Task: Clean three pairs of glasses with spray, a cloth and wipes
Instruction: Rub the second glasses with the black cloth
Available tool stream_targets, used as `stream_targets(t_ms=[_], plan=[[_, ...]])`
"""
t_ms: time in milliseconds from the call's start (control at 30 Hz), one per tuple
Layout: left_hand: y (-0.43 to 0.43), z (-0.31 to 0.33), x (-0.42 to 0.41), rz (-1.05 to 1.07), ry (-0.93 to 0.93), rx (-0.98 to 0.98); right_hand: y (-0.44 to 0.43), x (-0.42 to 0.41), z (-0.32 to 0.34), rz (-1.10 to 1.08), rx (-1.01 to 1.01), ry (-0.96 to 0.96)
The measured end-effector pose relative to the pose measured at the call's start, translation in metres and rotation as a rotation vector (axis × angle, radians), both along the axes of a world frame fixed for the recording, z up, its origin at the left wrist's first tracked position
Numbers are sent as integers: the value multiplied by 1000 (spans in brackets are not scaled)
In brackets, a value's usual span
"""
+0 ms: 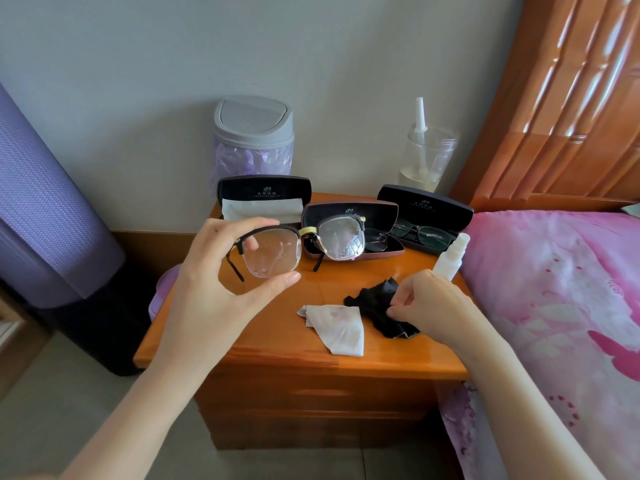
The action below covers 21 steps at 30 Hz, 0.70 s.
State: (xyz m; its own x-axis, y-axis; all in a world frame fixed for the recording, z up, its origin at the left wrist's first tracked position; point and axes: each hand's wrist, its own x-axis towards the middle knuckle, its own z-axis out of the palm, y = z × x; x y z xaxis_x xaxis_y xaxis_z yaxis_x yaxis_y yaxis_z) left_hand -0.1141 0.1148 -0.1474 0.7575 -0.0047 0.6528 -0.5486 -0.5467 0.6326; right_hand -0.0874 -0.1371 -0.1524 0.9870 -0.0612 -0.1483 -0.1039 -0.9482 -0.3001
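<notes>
My left hand (214, 289) holds a pair of black half-rim glasses (341, 242) up above the wooden nightstand (277, 344), fingers around the left lens; both lenses look wet and smeared. My right hand (426, 303) pinches a crumpled black cloth (375, 297) lying on the nightstand. A white wipe (341, 329) lies just left of the cloth. The small white spray bottle (450, 258) stands behind my right hand. Two open cases hold the other glasses: a brown one (381, 242) in the middle and a black one (429, 233) to the right.
An open black case (263, 199) with a white cloth inside stands at the back left. Behind it are a grey swing-lid bin (254, 133) and a clear jar (426, 157). A pink-covered bed (561, 306) lies on the right, a purple rolled mat (45, 209) on the left.
</notes>
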Motion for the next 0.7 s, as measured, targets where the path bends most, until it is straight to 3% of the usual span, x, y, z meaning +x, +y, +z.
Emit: stream_targets(t_ms=[333,567,700], plan=[[-1,-1,-3,36,12,-18,-13,-6,27,-65,838,-78],[-12,-4,-14,108,8,-71,17,-16,35,29,1627,-68],[-24,-8,-24,132,6,-96,39,-22,33,19,1807,-116]])
